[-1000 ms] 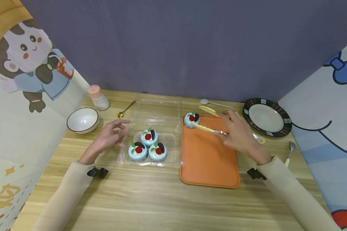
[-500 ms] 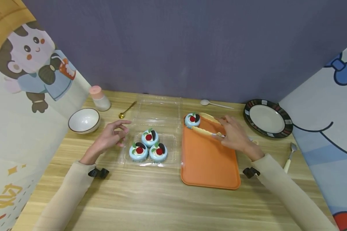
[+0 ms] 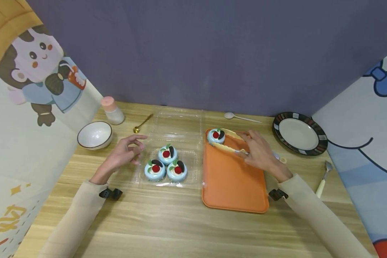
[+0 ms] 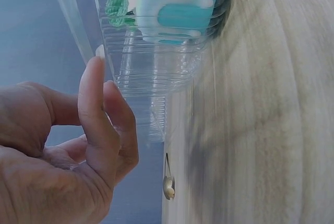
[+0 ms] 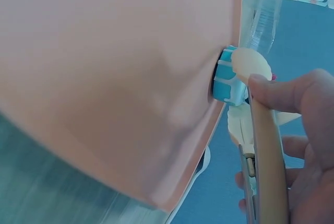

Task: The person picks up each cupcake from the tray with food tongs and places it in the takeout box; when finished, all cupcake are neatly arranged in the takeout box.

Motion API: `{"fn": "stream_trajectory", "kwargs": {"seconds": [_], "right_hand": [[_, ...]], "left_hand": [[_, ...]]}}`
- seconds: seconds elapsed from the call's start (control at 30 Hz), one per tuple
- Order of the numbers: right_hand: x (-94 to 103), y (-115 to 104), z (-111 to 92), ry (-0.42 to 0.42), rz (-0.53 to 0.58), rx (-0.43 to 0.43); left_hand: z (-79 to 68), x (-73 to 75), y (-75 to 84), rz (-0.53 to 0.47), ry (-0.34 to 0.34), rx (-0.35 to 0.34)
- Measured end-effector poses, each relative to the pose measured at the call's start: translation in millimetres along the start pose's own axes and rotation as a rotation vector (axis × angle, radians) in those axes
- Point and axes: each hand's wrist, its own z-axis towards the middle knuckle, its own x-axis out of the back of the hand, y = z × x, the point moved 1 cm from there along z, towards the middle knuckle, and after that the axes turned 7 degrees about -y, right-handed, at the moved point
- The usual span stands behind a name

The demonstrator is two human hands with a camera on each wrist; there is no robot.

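My right hand [image 3: 259, 152] grips a pair of cream-tipped tongs [image 3: 224, 147] over the orange tray [image 3: 235, 186]. The tong tips lie on either side of a small blue cake [image 3: 216, 135] at the tray's back left corner. That cake [image 5: 225, 78] shows white drips down its side in the right wrist view. A hinged clear plastic box [image 3: 193, 161] stands with its lid laid back, holding three similar cakes [image 3: 166, 154] topped with a red berry, green leaf and dark biscuit. Beside its left edge is my left hand [image 3: 125, 152], fingers loosely bent, one fingertip right at the rim [image 4: 107, 59].
A white bowl [image 3: 95, 135], a pink-capped shaker [image 3: 113, 111] and a gold spoon [image 3: 142, 124] are at the left. A white spoon [image 3: 242, 117] lies behind the tray. At the right are dark-rimmed plates [image 3: 298, 134] and a fork [image 3: 324, 179]. A wall borders the back.
My right hand has moved left and lower with the tongs, bringing their tips around the cake on the tray. The left hand has stayed by the box.
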Motion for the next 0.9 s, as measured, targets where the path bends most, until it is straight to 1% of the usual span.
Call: {"fn": "stream_trajectory", "kwargs": {"seconds": [0.13, 0.3, 0.63, 0.77, 0.9], "right_hand": [[2.0, -0.7, -9.1, 0.009, -0.025, 0.007], [2.4, -2.5, -22.0, 0.041, -0.046, 0.021], [0.1, -3.3, -38.7, 0.128, -0.099, 0.049], [7.1, -7.7, -41.5, 0.181, -0.107, 0.06], [21.4, -21.3, -40.5, 0.237, -0.134, 0.104]], "left_hand": [[-1.1, 1.2, 0.7, -0.001, 0.003, 0.001], [-1.9, 1.8, 1.1, 0.002, 0.006, 0.001], [-0.8, 1.1, -0.6, -0.004, 0.0, -0.001], [-0.4, 0.8, -1.3, -0.003, -0.002, -0.005], [0.1, 0.6, -1.7, -0.004, -0.004, -0.011]]}}
